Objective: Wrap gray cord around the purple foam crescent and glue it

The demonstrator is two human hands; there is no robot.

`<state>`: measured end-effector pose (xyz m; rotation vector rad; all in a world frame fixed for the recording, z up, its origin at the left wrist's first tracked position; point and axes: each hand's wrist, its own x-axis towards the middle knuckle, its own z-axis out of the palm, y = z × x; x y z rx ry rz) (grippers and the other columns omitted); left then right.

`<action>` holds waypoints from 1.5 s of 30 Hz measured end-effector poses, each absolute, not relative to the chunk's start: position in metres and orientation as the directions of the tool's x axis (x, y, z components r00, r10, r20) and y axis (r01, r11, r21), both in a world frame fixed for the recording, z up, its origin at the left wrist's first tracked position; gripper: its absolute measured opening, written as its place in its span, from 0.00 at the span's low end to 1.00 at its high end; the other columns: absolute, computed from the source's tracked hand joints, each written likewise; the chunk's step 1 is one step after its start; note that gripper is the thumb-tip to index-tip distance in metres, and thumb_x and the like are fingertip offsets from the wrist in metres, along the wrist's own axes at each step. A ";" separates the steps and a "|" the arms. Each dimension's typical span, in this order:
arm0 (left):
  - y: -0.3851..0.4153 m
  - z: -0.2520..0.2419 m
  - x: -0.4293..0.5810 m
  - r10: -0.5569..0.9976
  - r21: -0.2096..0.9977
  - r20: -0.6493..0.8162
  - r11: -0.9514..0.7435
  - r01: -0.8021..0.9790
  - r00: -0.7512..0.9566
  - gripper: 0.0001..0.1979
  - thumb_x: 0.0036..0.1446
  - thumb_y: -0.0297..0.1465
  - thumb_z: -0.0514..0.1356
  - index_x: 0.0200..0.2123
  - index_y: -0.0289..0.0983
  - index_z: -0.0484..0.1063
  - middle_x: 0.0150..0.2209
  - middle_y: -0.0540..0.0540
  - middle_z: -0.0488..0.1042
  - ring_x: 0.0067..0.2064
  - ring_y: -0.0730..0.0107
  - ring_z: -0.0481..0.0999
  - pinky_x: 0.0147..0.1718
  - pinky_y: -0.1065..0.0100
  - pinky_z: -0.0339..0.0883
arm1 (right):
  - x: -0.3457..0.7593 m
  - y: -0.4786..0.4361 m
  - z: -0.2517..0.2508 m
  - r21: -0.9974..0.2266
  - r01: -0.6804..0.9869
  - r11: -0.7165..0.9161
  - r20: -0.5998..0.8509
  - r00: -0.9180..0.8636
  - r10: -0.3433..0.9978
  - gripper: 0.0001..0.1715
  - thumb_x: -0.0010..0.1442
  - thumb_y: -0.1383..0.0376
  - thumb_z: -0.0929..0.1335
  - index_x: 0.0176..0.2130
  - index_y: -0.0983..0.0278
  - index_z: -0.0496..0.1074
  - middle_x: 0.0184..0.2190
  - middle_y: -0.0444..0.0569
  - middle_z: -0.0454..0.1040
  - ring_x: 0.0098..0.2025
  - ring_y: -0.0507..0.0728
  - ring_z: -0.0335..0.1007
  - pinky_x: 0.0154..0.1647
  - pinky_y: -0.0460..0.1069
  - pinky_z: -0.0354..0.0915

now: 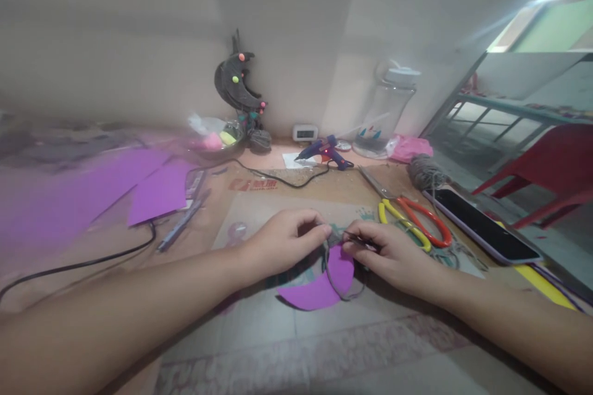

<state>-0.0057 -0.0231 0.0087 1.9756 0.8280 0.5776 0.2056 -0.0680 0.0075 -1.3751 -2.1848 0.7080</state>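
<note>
A curved purple paper piece (315,292) lies below my hands, its upper end reaching up between them. My left hand (296,237) is closed, thumb and fingers pinching grey yarn at the tip of the paper. A loop of this grey yarn (330,271) hangs down over the purple piece. My right hand (384,253) is closed too, its thumb and fingers around a small dark item too blurred to name, close to the left fingertips. Both hands are over a translucent plastic sheet (259,333).
Scissors (417,222) with orange and yellow handles, a phone (482,225) and a grey yarn ball (424,171) are at right. Behind stand a glue gun (324,149), small clock (304,132) and clear bottle (386,111). Purple sheets (160,191) and a black cord (92,262) lie left.
</note>
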 end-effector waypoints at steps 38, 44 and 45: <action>-0.018 0.000 -0.007 0.754 0.794 0.121 -0.464 0.393 0.645 0.14 0.62 0.39 0.51 0.30 0.37 0.68 0.27 0.52 0.67 0.30 0.71 0.66 0.29 0.69 0.58 | 0.215 -0.065 0.007 -0.008 0.733 0.680 0.398 -0.621 0.675 0.22 0.70 0.58 0.57 0.46 0.69 0.72 0.32 0.53 0.73 0.35 0.57 0.67 0.35 0.49 0.58; -0.019 0.000 -0.008 0.749 0.794 0.101 -0.457 0.400 0.655 0.15 0.62 0.40 0.52 0.30 0.37 0.69 0.26 0.52 0.66 0.28 0.72 0.65 0.28 0.70 0.57 | 0.214 -0.067 0.006 0.001 0.738 0.674 0.395 -0.620 0.678 0.22 0.70 0.57 0.57 0.45 0.69 0.72 0.32 0.53 0.74 0.34 0.57 0.67 0.34 0.49 0.58; -0.019 0.000 -0.008 0.751 0.810 0.089 -0.437 0.391 0.654 0.15 0.62 0.40 0.52 0.30 0.37 0.68 0.26 0.52 0.65 0.28 0.72 0.64 0.27 0.70 0.57 | 0.214 -0.067 0.007 0.004 0.738 0.675 0.397 -0.620 0.676 0.22 0.70 0.58 0.57 0.45 0.69 0.72 0.32 0.53 0.74 0.34 0.57 0.67 0.34 0.49 0.58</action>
